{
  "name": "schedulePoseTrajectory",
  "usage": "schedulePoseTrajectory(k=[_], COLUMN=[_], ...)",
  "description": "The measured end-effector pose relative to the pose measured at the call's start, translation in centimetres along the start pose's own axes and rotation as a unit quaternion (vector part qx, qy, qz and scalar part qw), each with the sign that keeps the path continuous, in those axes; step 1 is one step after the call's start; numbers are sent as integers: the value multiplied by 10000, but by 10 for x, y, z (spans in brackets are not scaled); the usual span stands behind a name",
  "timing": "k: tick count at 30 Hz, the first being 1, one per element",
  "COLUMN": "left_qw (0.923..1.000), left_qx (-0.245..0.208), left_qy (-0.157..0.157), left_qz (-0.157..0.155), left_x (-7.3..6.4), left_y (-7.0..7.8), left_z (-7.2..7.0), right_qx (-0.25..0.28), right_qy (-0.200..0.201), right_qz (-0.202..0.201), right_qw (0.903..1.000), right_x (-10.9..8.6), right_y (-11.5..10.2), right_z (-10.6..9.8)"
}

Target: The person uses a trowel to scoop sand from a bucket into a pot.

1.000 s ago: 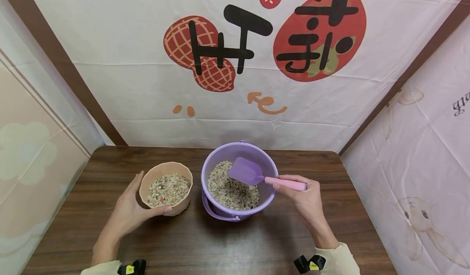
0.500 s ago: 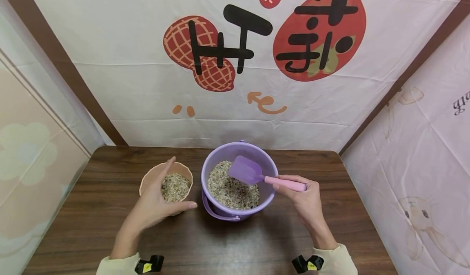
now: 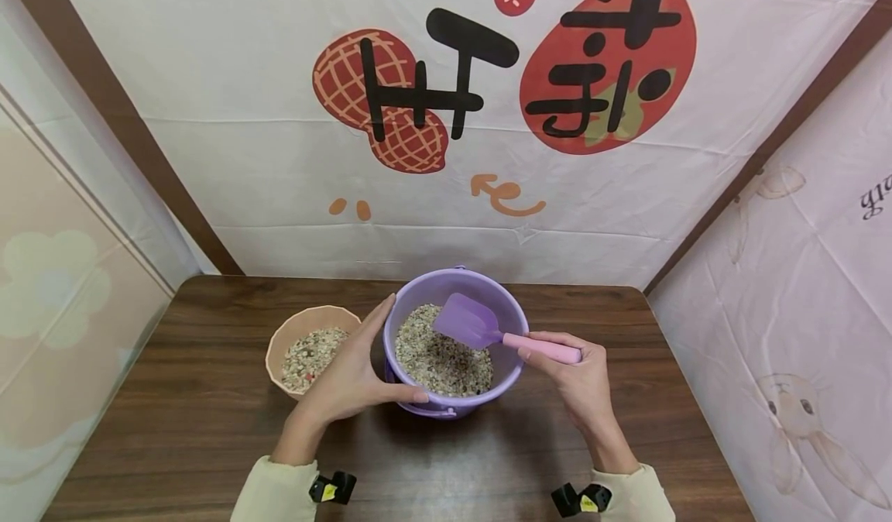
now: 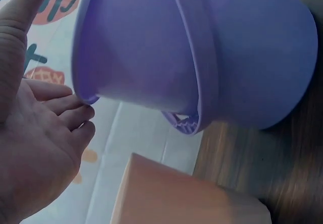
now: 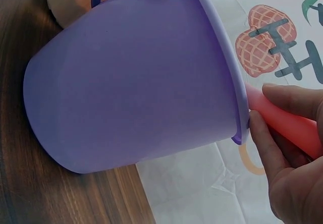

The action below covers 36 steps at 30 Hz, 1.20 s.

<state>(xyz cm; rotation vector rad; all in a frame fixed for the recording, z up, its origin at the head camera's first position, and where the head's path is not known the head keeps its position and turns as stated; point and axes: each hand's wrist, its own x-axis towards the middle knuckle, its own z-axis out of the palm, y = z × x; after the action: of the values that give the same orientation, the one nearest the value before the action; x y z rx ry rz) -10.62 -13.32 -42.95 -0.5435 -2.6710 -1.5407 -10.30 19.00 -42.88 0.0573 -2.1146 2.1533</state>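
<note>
In the head view, a purple bucket holds a speckled grain-like mix. My right hand pinches the pink handle of a toy shovel, whose purple blade lies over the mix inside the bucket. The handle crosses the bucket's right rim. My left hand is at the bucket's left side, thumb and fingers spread along the rim. In the left wrist view its fingertips meet the rim or come very close to it. A peach bowl with similar mix stands left of the bucket, partly hidden by my left hand.
Bucket and bowl stand on a dark brown wooden table. Behind it hangs a white printed cloth, with more printed cloth on both sides. The bucket's own carrying handle hangs down at its left front.
My left hand has let go of the peach bowl and moved right, over it, to the bucket's rim. My right hand and the toy shovel have stayed nearly still.
</note>
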Motion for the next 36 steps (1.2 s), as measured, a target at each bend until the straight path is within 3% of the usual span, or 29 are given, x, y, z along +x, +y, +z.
schedulePoseTrajectory(k=[9, 14, 18, 23, 26, 30, 36], left_qw=[9997, 9999, 9995, 9990, 9989, 9986, 9987], left_qx=[195, -86, -293, -432, -470, -520, -506], left_qy=[19, -47, -67, -56, -64, -60, -50], left_qz=[-130, -113, -111, -60, -63, -80, -92], left_x=[8, 10, 11, 11, 11, 11, 10], left_y=[-5, -9, -12, -13, -14, -14, -15], left_z=[6, 7, 9, 11, 11, 11, 11], right_qx=[19, 16, -393, -1172, -1782, -2574, -3244], right_qy=[-63, -60, -166, -420, -639, -1043, -1765], right_qz=[6, 61, 94, -172, -501, -837, -1097], right_qw=[10000, 10000, 9990, 9921, 9806, 9570, 9228], right_x=[-1, -1, 2, 13, 22, 34, 51], right_y=[0, -3, -8, -20, -29, -41, -48], right_z=[1, 1, -2, -6, -7, -7, 1])
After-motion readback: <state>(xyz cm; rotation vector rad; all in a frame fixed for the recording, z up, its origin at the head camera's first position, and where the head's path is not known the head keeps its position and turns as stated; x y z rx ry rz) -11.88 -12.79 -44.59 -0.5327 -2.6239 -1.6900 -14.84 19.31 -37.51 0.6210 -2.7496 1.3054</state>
